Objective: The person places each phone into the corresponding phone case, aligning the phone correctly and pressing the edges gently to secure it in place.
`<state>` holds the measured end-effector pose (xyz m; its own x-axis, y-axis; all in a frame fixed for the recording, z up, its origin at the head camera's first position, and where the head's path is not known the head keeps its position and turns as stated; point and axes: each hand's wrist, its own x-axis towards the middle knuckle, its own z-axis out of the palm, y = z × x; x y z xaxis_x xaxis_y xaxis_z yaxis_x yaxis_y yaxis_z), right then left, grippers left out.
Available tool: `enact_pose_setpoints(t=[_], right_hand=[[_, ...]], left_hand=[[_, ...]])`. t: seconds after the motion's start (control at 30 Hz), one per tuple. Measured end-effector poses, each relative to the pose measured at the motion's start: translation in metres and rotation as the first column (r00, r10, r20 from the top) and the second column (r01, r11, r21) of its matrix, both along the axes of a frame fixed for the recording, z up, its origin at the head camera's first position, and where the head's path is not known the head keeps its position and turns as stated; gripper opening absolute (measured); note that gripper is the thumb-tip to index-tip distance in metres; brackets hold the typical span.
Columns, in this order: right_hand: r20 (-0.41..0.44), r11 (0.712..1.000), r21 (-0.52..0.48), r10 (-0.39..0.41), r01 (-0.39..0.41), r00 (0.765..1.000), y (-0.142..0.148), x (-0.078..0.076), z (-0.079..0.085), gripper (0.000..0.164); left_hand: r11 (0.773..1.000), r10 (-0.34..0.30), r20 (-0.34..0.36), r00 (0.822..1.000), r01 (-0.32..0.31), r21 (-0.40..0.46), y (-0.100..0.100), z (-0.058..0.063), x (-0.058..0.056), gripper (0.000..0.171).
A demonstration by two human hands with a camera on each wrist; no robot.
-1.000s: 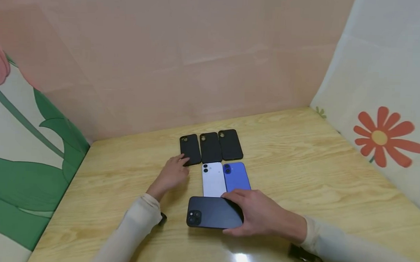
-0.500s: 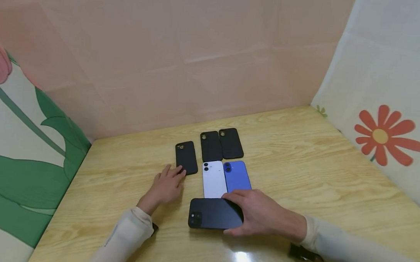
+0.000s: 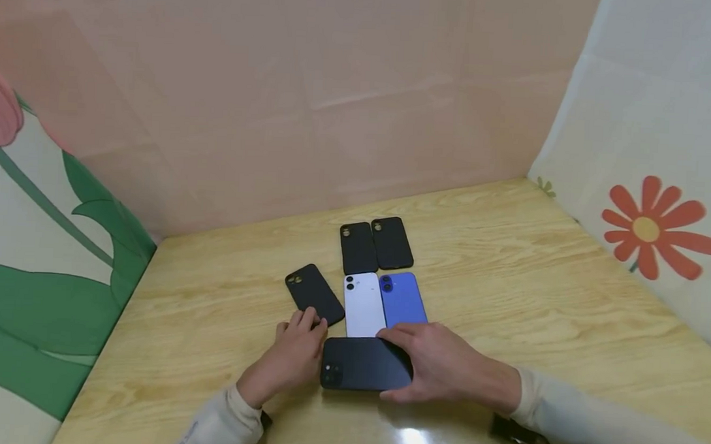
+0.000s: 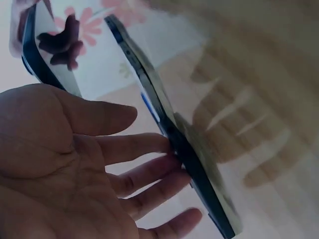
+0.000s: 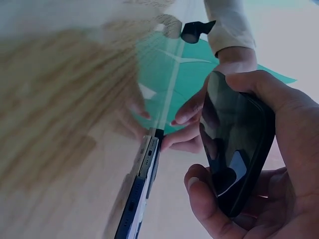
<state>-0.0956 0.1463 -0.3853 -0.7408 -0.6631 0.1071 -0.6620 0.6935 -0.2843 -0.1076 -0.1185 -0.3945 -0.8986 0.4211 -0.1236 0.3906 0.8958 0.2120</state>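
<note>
My right hand (image 3: 453, 364) grips a black smartphone (image 3: 365, 364) by its right end, thumb on the near edge and fingers on the far one. It lies sideways, camera bump to the left, and in the right wrist view its glossy screen (image 5: 232, 134) shows raised off the table. My left hand (image 3: 286, 362) reaches forward, fingertips on the lower end of a black phone case (image 3: 316, 291), which lies tilted on the table. Seen from the left wrist, those fingers are extended against the edge of the case (image 4: 203, 185), with the thumb apart from it.
A white smartphone (image 3: 364, 305) and a blue smartphone (image 3: 402, 297) lie side by side beyond the held one. Behind them are two more black phone cases (image 3: 358, 248). The wood-grain table (image 3: 211, 308) meets a pink backdrop (image 3: 312, 116) and a flower-patterned sheet (image 3: 605, 139).
My left hand has slid the leftmost phone case out of its row, first left and toward me, then turned it at a slant beside the white phone. The right hand holds the black phone nearly still.
</note>
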Motion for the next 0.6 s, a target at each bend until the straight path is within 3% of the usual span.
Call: enact_pose_setpoints(t=[0.17, 0.37, 0.47, 0.6], right_hand=[[-0.026, 1.000, -0.009, 0.019, -0.020, 0.999, 0.000, 0.001, 0.001, 0.078], [0.001, 1.000, 0.012, -0.005, 0.005, 1.000, 0.001, 0.002, 0.004, 0.079], [0.001, 1.000, 0.017, -0.008, 0.008, 1.000, 0.001, 0.002, 0.004, 0.079], [-0.011, 1.000, 0.012, 0.001, -0.001, 1.000, 0.001, 0.002, 0.004, 0.079]], left_hand=[[0.998, -0.056, -0.066, 0.996, 0.056, -0.003, -0.015, 0.002, -0.017, 0.041], [0.978, -0.151, -0.173, 0.973, 0.121, -0.172, -0.045, 0.003, -0.061, 0.074], [0.972, -0.188, -0.149, 0.971, 0.163, -0.169, -0.050, 0.001, -0.081, 0.079], [0.964, -0.236, -0.051, 0.970, 0.227, -0.138, -0.051, -0.002, -0.098, 0.085]])
